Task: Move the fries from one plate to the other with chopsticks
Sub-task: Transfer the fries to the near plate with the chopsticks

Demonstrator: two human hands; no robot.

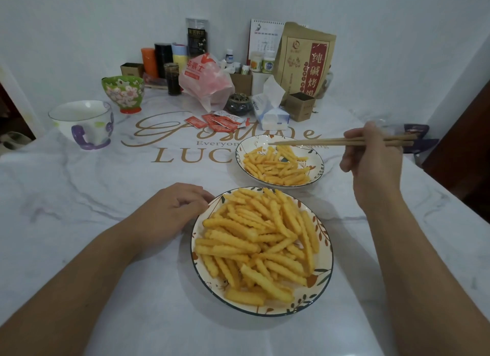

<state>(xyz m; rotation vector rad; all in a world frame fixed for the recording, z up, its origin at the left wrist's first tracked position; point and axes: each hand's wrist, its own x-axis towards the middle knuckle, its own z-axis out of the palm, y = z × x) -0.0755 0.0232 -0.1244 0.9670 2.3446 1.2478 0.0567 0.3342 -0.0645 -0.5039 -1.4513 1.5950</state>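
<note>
Two leaf-patterned plates hold crinkle-cut fries. The near plate (322, 277) is heaped with a big pile of fries (254, 239). The far plate (316, 160) carries a thinner layer of fries (275, 166). My right hand (371, 154) grips a pair of wooden chopsticks (313, 142) held level, their tips above the far plate's back rim with nothing between them. My left hand (175, 209) rests on the table with loosely curled fingers, its fingertips against the near plate's left rim.
On the white marble-print tablecloth (92, 196), ketchup sachets (220, 121) lie behind the far plate. A white mug (82, 122) and a floral bowl (123, 93) stand at the left. Bags, bottles, a tissue pack (270, 111) and boxes crowd the back.
</note>
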